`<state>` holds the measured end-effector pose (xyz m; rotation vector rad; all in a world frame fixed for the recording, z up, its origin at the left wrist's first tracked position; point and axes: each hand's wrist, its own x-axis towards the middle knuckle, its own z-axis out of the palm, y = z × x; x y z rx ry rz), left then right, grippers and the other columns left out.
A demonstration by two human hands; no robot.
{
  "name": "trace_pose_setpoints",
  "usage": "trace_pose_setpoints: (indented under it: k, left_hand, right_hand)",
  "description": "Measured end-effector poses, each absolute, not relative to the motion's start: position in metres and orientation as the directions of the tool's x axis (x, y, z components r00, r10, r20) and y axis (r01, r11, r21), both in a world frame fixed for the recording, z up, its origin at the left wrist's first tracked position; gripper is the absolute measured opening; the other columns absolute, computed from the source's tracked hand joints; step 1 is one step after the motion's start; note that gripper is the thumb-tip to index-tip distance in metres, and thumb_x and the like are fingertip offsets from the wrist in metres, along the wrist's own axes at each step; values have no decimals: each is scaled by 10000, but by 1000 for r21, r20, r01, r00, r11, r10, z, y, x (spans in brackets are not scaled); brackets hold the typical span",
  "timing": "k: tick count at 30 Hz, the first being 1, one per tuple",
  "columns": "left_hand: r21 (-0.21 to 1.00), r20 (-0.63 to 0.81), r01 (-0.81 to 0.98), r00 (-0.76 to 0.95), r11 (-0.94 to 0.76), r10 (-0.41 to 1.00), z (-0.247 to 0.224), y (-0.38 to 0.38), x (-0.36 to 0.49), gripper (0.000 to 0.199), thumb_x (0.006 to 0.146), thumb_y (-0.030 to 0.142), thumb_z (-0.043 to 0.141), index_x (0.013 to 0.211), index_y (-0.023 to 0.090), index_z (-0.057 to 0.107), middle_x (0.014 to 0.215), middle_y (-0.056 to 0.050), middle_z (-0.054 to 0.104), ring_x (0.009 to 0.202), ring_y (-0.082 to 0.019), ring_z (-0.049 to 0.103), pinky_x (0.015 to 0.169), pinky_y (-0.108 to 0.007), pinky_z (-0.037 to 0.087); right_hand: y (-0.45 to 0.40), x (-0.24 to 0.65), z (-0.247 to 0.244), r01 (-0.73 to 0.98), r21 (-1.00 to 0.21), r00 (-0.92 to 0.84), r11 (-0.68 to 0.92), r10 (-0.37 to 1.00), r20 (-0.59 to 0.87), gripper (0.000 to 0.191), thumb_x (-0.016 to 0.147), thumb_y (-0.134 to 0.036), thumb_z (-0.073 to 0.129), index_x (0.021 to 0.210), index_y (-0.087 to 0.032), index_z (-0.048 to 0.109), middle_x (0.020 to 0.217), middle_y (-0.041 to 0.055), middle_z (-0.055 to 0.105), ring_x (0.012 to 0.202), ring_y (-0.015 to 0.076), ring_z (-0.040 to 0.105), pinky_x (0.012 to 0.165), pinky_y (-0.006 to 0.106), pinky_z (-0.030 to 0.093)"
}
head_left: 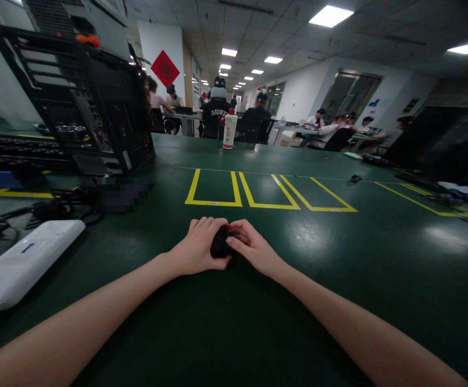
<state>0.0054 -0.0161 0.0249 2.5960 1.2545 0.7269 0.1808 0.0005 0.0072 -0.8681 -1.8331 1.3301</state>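
A small black object (219,243) is between my two hands, low over the green table (234,322). My left hand (201,243) wraps round its left side, fingers over the top and thumb below. From the right, my right hand (254,246) pinches its right edge with thumb and fingertips. Part of the object is hidden by the fingers, and I cannot make out what it is. Beyond the hands, yellow tape outlines (213,203) mark the table top.
A black open computer case (117,118) stands at the left, with dark cables and a white device (32,260) nearer me. A white cup (229,131) stands at the far edge. A black monitor (447,140) is at the right. Several people sit at tables beyond.
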Motion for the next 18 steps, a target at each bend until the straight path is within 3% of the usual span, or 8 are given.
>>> trace_pose_setpoints:
  k: [5, 8, 15, 18]
  left_hand:
    - [335, 355, 697, 530, -634, 770, 23, -15, 5, 538, 649, 370, 607, 1101, 191, 377, 1019, -60, 498, 904, -232, 461, 807, -384, 321]
    - [340, 340, 696, 537, -633, 772, 25, -16, 5, 519, 654, 356, 601, 1093, 193, 379, 1028, -62, 493, 906, -230, 461, 806, -381, 321]
    - [349, 363, 689, 526, -636, 769, 22, -15, 5, 543, 643, 367, 615, 1100, 198, 375, 1035, -59, 495, 916, -234, 459, 814, -382, 316]
    - [353, 364, 685, 526, -637, 768, 21, -14, 6, 550, 643, 370, 614, 1109, 204, 373, 1048, -59, 495, 923, -237, 461, 815, -383, 318]
  right_hand:
    - [-2, 184, 10, 117, -960, -587, 255, 797, 140, 178, 809, -253, 508, 974, -208, 457, 970, 24, 516, 958, 165, 525, 841, 361, 442]
    - [-6, 186, 14, 57, -972, -617, 227, 774, 145, 254, 764, -202, 571, 978, -221, 434, 1008, 14, 497, 1001, 161, 517, 858, 347, 443]
    - [-7, 181, 9, 131, -950, -529, 284, 830, 175, 142, 811, -304, 500, 915, -222, 449, 916, 9, 521, 876, 155, 550, 760, 332, 472]
    - [-5, 180, 8, 161, -939, -504, 303, 844, 186, 219, 803, -285, 515, 997, -225, 435, 982, 27, 517, 936, 167, 534, 811, 356, 454]
